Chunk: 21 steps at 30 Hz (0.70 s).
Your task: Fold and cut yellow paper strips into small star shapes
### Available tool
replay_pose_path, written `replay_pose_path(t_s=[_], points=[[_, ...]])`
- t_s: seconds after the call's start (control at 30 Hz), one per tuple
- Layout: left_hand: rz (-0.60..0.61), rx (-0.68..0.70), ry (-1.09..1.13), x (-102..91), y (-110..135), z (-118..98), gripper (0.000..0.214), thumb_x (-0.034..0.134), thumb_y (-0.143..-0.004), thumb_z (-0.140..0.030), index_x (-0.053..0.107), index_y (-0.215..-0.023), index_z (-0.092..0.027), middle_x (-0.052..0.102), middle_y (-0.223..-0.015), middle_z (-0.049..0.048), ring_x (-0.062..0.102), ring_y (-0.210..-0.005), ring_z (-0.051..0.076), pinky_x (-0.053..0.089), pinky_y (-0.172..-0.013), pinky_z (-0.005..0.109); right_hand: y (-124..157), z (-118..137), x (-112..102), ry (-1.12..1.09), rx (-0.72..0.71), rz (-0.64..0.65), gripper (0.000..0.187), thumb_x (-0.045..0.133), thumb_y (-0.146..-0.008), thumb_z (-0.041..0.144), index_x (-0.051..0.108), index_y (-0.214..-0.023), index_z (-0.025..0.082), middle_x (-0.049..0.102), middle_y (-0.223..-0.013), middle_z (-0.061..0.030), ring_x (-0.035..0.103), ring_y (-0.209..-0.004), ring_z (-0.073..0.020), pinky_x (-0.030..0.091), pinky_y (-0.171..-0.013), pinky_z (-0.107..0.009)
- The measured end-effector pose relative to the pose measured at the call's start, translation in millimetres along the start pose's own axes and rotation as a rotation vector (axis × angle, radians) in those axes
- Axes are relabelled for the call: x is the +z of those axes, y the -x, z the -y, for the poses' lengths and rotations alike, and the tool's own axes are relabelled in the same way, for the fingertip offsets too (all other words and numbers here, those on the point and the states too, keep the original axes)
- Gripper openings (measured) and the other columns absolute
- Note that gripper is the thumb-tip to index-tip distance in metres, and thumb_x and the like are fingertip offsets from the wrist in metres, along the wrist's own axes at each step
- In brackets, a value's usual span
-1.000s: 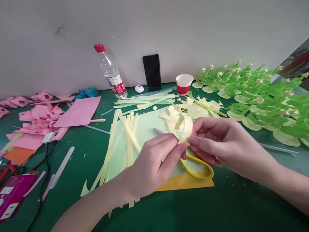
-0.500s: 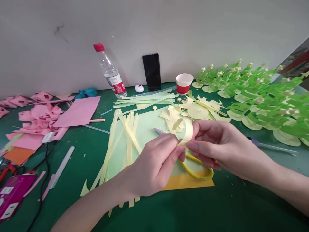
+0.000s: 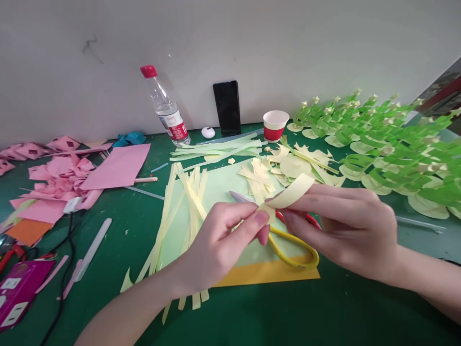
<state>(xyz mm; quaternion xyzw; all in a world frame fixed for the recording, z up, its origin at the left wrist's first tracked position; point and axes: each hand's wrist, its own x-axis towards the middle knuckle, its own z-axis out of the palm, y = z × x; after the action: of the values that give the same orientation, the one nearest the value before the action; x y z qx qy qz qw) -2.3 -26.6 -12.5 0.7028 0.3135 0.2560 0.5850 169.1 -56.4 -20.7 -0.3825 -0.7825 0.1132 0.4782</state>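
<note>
A pale yellow paper strip (image 3: 293, 192) is pinched between my hands, with a folded knot at its left end. My left hand (image 3: 226, 240) grips that folded end between thumb and forefinger. On the strip's right part, my right hand (image 3: 342, 223) has its thumb and fingers closed, and a length curves up above them. Under the hands lie scissors (image 3: 310, 262) with a yellow and red handle, partly hidden. They rest on a light green sheet (image 3: 219, 187) over an orange-yellow sheet (image 3: 268, 275). Long yellow strips (image 3: 192, 192) lie to the left.
Yellow paper scraps (image 3: 317, 161), a paper cup (image 3: 275, 126), a phone (image 3: 226, 108) and a water bottle (image 3: 169, 113) stand or lie behind. Green paper spirals (image 3: 392, 149) crowd the right. Pink paper pieces (image 3: 61, 173) and a purple power strip (image 3: 23, 290) occupy the left.
The strip was a round loop between my hands; now it is drawn flatter, with its tail rising to the right. My right hand has turned and shifted slightly right.
</note>
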Motion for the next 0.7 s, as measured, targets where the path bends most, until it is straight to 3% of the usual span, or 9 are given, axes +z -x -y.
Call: replay_pose_path(t_s=[0.13, 0.23, 0.43, 0.57, 0.7], points=[[0.038, -0.069, 0.216, -0.8, 0.4, -0.8, 0.034, 0.041, -0.089, -0.024, 0.045, -0.056, -0.018, 0.037, -0.053, -0.0039, 0.034, -0.053, 0.011, 0.029, -0.054, 0.026, 2.0, -11.6, 0.4, 0.229, -0.257, -0.01, 0.025, 0.054, -0.08, -0.001, 0.06, -0.083, 0.023, 0.073, -0.077, -0.0032, 0.065, -0.058, -0.012, 0.048, -0.044, -0.021], [0.085, -0.144, 0.354, -1.1, -1.2, -0.4, 0.031, 0.043, -0.088, -0.025, 0.048, -0.058, -0.017, 0.039, -0.054, -0.0037, 0.036, -0.054, 0.011, 0.03, -0.056, 0.027, 2.8, -18.6, -3.6, 0.312, -0.414, 0.024, 0.02, 0.056, -0.081, 0.001, 0.059, -0.087, 0.02, 0.074, -0.078, -0.0044, 0.068, -0.063, -0.014, 0.054, -0.055, -0.023], [0.122, -0.274, 0.52, 0.1, -5.2, -1.1, 0.031, 0.045, -0.084, -0.025, 0.048, -0.055, -0.016, 0.038, -0.052, -0.0044, 0.033, -0.051, 0.009, 0.03, -0.054, 0.026, 4.1, -20.7, -10.3, 0.368, -0.526, 0.145, 0.011, 0.052, -0.086, 0.007, 0.058, -0.09, 0.016, 0.074, -0.081, -0.0076, 0.069, -0.076, -0.0163, 0.055, -0.062, -0.025], [0.175, -0.308, 0.488, -1.3, -6.2, -0.7, 0.036, 0.038, -0.089, -0.03, 0.044, -0.056, -0.017, 0.025, -0.046, -0.0075, 0.02, -0.042, 0.007, 0.019, -0.042, 0.023, -0.6, -17.4, -2.7, 0.368, -0.435, 0.019, 0.016, 0.051, -0.085, 0.002, 0.057, -0.082, 0.017, 0.072, -0.071, -0.0044, 0.065, -0.06, -0.0109, 0.05, -0.05, -0.02], [-0.105, -0.076, 0.13, -1.3, -6.3, 1.8, 0.027, 0.039, -0.091, -0.03, 0.05, -0.069, -0.018, 0.037, -0.055, -0.0061, 0.029, -0.045, 0.007, 0.025, -0.042, 0.021, -4.4, -13.6, 1.2, 0.261, -0.115, 0.041, 0.015, 0.051, -0.083, 0.005, 0.055, -0.076, 0.018, 0.067, -0.065, -0.0011, 0.058, -0.05, -0.0077, 0.045, -0.043, -0.017]])
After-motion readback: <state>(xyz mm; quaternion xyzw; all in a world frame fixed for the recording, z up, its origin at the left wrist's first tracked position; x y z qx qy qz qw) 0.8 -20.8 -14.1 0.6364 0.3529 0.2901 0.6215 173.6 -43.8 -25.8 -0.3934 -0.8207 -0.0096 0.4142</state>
